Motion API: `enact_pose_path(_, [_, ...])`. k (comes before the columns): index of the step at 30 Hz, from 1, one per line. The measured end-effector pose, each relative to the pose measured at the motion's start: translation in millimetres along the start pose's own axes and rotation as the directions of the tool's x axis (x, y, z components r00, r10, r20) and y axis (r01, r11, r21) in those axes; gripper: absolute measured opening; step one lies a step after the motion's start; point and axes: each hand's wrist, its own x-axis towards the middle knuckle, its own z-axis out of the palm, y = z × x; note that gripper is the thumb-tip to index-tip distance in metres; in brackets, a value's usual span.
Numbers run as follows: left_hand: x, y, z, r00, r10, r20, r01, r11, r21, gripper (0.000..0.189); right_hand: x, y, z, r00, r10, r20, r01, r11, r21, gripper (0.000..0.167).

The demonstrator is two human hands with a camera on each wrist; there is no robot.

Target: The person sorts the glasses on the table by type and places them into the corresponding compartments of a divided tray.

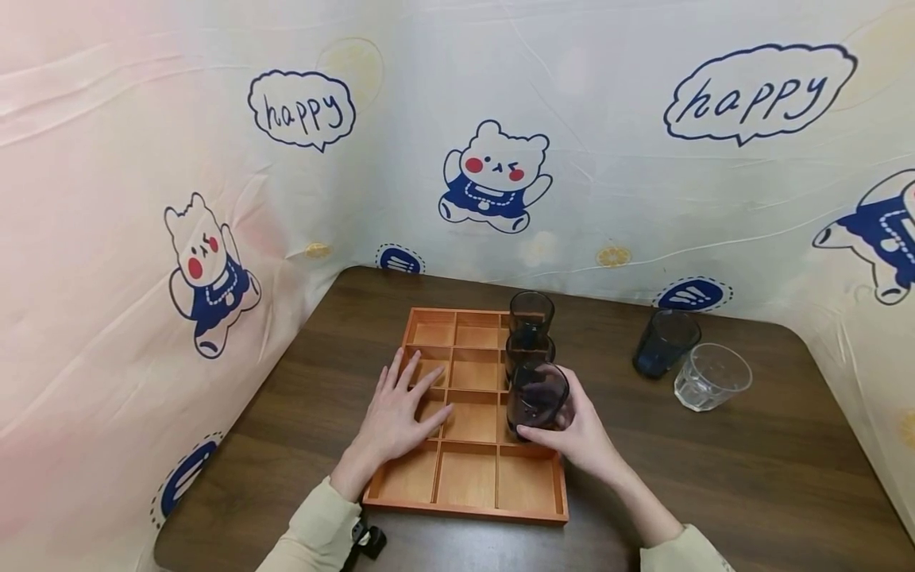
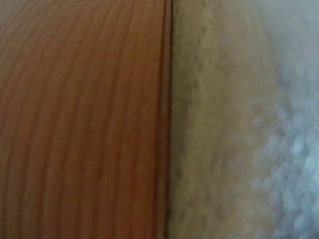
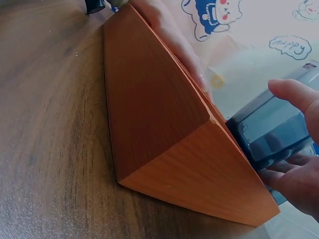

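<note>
Grasping a dark glass, the right hand curls its thumb and fingers around the wall, at the right column of the wooden tray, third row from the back; whether the base already touches the bottom, I cannot tell. The left hand grips nothing, its fingers spread over the tray's left side. In my judgement, the main danger is the narrow space: a second dark glass and a third dark glass stand behind in the same column, so a forward push could make them knock and chip. If the base sits on a divider, the glass could tip when the fingers loosen. A weak hold (glass is rather slippery) could also let it drop. Should the left hand press unevenly, the tray could shift on the counter. A wide swing to the right could hit the clear glass, which is well apart from the tray.
</note>
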Motion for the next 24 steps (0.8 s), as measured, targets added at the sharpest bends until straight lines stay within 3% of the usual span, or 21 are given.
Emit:
enact_pose_path(14, [-0.6, 0.4, 0.7, 1.000, -0.007, 0.003, 0.007, 1.000, -0.006, 0.076, -2.8, 3.0, 2.8, 0.999, -0.043, -0.004, 0.042, 0.996, -0.074, 0.095])
enact_pose_path(17, [-0.4, 0.6, 0.5, 1.000, -0.010, 0.006, 0.010, 1.000, -0.008, 0.076, -2.9, 5.0, 2.9, 0.997, -0.068, -0.022, 0.063, 0.983, -0.173, 0.093])
enact_pose_path(21, [-0.1, 1.0, 0.4, 1.000, -0.011, 0.006, 0.011, 1.000, -0.006, 0.076, -4.0, 6.7, 3.8, 0.994, -0.096, -0.048, 0.076, 0.943, -0.323, 0.092])
enact_pose_path(24, [-0.2, 1.2, 0.6, 1.000, -0.013, 0.005, 0.013, 1.000, -0.004, 0.077, -5.0, 7.1, 5.0, 0.994, -0.097, -0.057, 0.069, 0.924, -0.377, 0.091])
